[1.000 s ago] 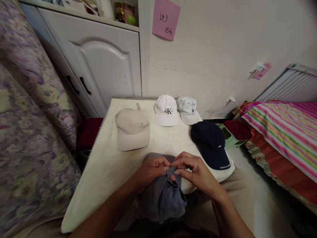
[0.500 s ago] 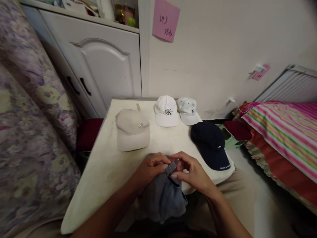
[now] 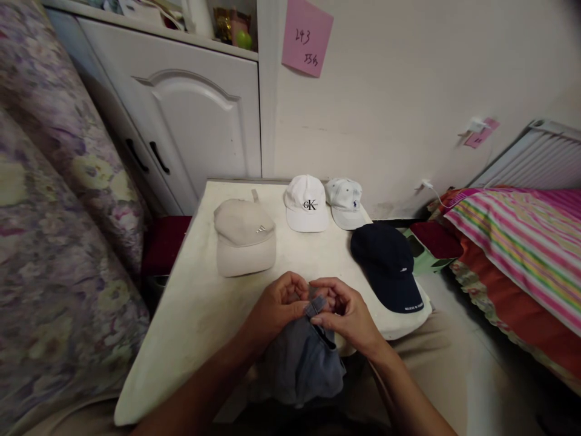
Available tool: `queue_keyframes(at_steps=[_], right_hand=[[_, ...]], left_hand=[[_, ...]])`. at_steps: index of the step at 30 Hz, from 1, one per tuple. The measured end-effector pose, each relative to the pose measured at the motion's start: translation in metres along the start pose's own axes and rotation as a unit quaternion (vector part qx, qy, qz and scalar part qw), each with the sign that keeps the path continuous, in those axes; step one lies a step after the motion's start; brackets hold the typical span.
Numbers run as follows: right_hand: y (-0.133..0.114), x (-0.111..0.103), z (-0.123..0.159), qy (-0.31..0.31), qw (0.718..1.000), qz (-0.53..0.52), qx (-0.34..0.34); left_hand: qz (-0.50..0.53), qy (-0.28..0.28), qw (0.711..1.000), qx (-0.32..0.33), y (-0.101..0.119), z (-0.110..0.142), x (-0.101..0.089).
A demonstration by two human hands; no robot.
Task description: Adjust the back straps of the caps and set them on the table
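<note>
From my distant seat I saw the grey cap (image 3: 304, 369), soft cloth in crumpled folds, at the near side of the table (image 3: 190, 315); its strap (image 3: 315, 306), a flat band with a buckle, stood up between two bare hands; the right hand (image 3: 347, 309) had thumb and fingers clamped on the strap; the left hand (image 3: 279, 303) had its thumb against it and its fingers curled, though I could not tell whether they pinched it.

The table was smooth and cream-coloured; on its left half sat the beige cap (image 3: 245, 236), a broad dome with a shiny emblem; along its far edge stood the white cap (image 3: 305, 203), black-lettered, and the pale cap (image 3: 344, 200), small and rounded; at its right edge lay the navy cap (image 3: 384, 257), long-brimmed; left of the table a floral curtain (image 3: 59, 242) hung in deep folds; behind it rose a cabinet (image 3: 195, 115) with an arched, raised panel.
</note>
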State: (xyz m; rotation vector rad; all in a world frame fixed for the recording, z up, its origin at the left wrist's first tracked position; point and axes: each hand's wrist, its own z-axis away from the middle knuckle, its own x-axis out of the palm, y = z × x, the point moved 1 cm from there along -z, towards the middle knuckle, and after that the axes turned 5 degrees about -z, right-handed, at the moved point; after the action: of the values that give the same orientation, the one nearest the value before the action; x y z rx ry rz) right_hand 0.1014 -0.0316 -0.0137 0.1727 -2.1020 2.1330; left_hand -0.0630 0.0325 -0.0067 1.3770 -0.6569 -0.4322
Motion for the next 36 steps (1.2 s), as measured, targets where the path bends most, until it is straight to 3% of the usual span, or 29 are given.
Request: queue_keyframes(at_steps=[5,13,29,36], right_hand=[[-0.007,-0.002,0.002,-0.037,0.996,0.083,-0.026],[-0.006,-0.003,0.001,0.0,0.996,0.088,-0.029],[-0.002,-0.003,-0.001,0.01,0.996,0.079,-0.033],[0.001,-0.004,-0.001,-0.013,1.0,-0.004,0.003]], left_hand=[[-0.03,-0.019,0.999,-0.017,-0.001,0.0,-0.002],[-0.137,-0.03,0.99,0.013,0.017,0.001,-0.01],[-0.103,-0.006,0.995,-0.017,0.003,0.001,-0.006],[-0.11,-0.034,0.993,-0.037,0.004,0.0,-0.01]])
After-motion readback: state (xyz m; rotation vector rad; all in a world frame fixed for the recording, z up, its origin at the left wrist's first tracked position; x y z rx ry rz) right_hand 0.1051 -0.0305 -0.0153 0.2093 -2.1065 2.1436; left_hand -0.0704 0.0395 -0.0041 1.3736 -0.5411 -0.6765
